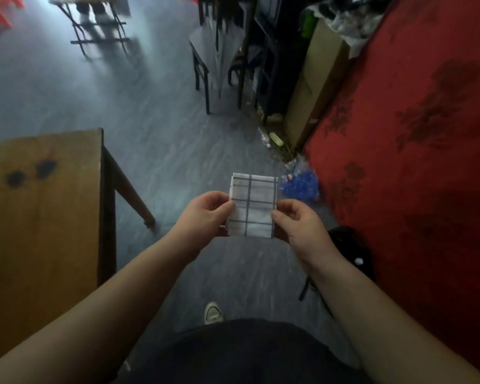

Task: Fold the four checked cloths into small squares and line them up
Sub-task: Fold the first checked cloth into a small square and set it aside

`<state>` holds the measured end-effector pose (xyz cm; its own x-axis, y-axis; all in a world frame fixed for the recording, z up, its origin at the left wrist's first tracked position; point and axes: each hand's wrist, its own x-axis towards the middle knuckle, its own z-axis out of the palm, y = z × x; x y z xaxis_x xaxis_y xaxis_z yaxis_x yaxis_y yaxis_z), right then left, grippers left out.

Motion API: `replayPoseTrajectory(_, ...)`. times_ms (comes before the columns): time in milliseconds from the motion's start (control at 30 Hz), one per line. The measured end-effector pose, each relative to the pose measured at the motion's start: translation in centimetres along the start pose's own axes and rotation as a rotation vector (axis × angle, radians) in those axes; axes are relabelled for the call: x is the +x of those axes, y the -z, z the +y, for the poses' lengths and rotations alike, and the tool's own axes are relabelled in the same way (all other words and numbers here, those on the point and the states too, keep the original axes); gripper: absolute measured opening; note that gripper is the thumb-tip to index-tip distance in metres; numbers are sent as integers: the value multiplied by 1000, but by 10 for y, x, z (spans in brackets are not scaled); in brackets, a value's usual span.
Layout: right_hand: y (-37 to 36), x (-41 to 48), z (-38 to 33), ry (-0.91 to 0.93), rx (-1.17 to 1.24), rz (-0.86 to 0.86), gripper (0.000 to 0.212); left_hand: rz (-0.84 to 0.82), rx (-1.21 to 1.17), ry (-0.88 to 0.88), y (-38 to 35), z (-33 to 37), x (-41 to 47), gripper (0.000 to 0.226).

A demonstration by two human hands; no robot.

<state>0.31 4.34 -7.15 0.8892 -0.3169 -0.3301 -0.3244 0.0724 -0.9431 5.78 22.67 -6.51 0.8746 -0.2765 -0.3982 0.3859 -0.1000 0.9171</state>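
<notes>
A white cloth with dark checked lines, folded into a small rectangle, is held in the air above the grey floor in front of me. My left hand pinches its left edge, thumb on top. My right hand pinches its right edge near the lower corner. The cloth's upper part stands free above my fingers. No other checked cloth is in view.
A brown wooden table stands at the left. A red patterned surface fills the right side. Blue plastic rubbish lies on the floor beyond the cloth. A cardboard box and dark chairs stand farther back.
</notes>
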Motion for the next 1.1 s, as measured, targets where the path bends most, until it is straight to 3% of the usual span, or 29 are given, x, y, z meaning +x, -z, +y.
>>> replayPoseTrajectory(700, -68, 472, -155, 13, -144, -361, 11, 395, -45, -8, 44, 170, 415, 16)
replayPoseTrajectory(1100, -229, 621, -214, -28, -155, -572, 7, 620, -86, -27, 180, 207, 527, 10)
